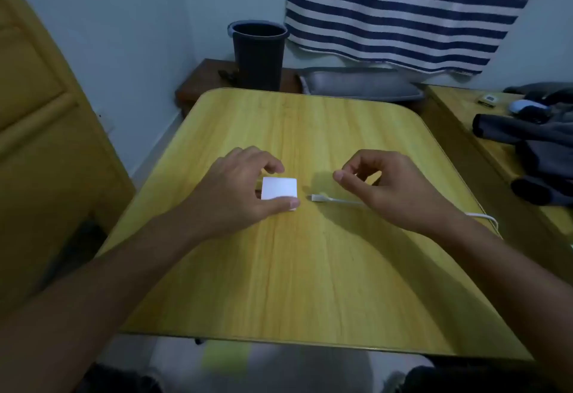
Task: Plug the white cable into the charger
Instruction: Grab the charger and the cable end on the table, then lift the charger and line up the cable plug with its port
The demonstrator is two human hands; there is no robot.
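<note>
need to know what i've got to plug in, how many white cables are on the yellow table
1. The white cable lies on the yellow table right of the charger, its plug end pointing at it, running under the right hand toward the table's right edge. No others visible.

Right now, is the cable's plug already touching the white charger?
Apart. The head view shows a strip of bare yellow table between the plug tip of the white cable and the charger.
</note>
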